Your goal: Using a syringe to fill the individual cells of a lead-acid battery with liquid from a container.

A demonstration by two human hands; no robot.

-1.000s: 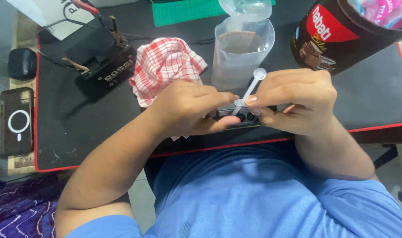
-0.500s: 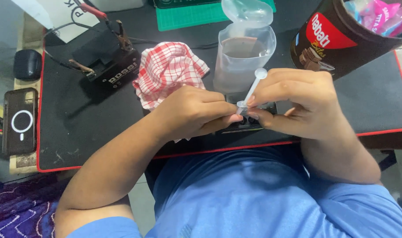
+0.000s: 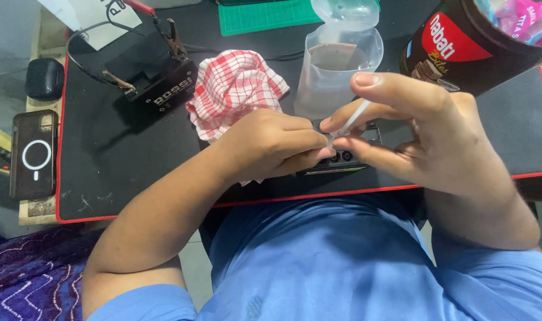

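My right hand (image 3: 425, 134) pinches a thin white swab stick (image 3: 355, 116) between thumb and fingers, its lower tip pointing down at a small black device (image 3: 342, 159) with round ports. My left hand (image 3: 271, 145) rests curled on the same device and steadies it at the near edge of the black mat (image 3: 116, 160). Most of the device is hidden under both hands. A crumpled red and white checked cloth (image 3: 238, 86) lies just behind my left hand.
A clear plastic container (image 3: 336, 65) with an open lid stands behind my hands. A dark round tub (image 3: 461, 41) holding pink packets is at the back right. A black box with clipped wires (image 3: 155, 80) sits back left. A phone (image 3: 33, 154) and earbud case (image 3: 44, 78) lie at the left.
My right hand has lifted and tilted, so the swab's upper end is now covered by my finger. The view has drawn closer to the hands.
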